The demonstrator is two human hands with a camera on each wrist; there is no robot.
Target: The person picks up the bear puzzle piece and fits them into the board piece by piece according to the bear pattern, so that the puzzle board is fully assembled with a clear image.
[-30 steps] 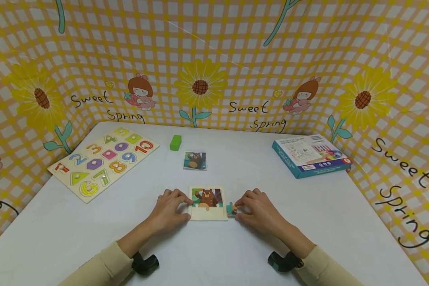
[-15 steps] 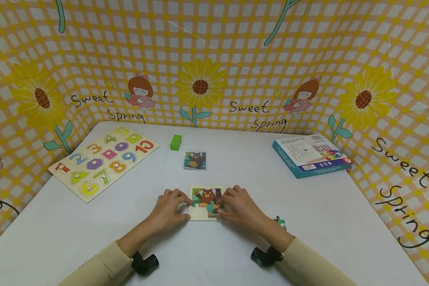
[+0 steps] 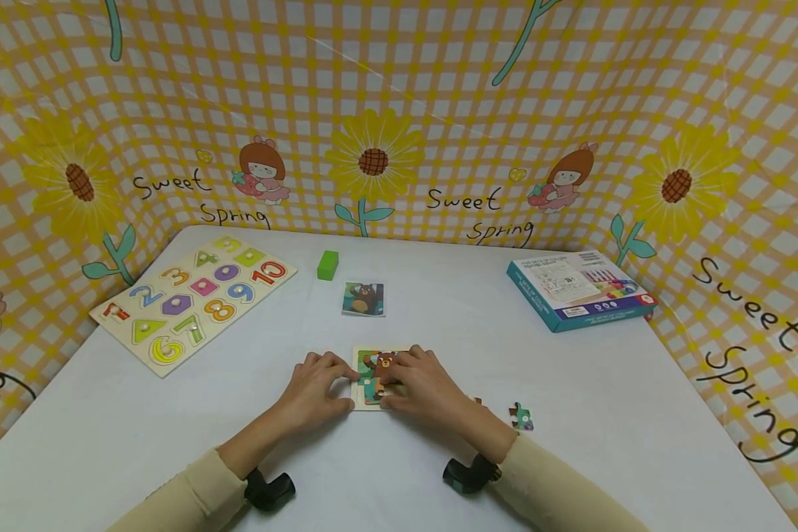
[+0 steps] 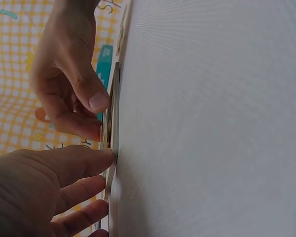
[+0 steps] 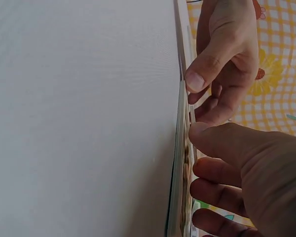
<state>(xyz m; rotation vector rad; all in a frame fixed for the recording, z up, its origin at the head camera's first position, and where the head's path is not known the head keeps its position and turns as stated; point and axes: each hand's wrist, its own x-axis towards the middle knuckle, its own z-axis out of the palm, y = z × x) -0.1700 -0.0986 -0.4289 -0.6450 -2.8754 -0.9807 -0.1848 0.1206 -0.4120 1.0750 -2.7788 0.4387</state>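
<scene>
A small wooden puzzle board [image 3: 355,356] with a bear picture lies in front of me in the head view. The fingers and thumb of my left hand [image 3: 315,386] hold it by its left edge. My right hand [image 3: 428,383] pinches a teal and orange puzzle piece [image 3: 370,391] over the lower left part of the board. That hand hides the board's right side. In the left wrist view, the thumb of my left hand [image 4: 37,182] is at the board's edge. The right wrist view shows my right hand [image 5: 241,168] low over the board's surface.
Beyond the board lie a bear picture card [image 3: 363,299] and a green block [image 3: 327,266]. A number-and-shape board [image 3: 196,303] is at left, a teal box [image 3: 578,290] at right. A loose puzzle piece [image 3: 522,417] lies beside my right forearm; another peeks out behind the forearm.
My right hand has carried the puzzle piece leftward, from beside the board to over its lower left part. Loose pieces have come into sight beside the right forearm. My left hand stays put.
</scene>
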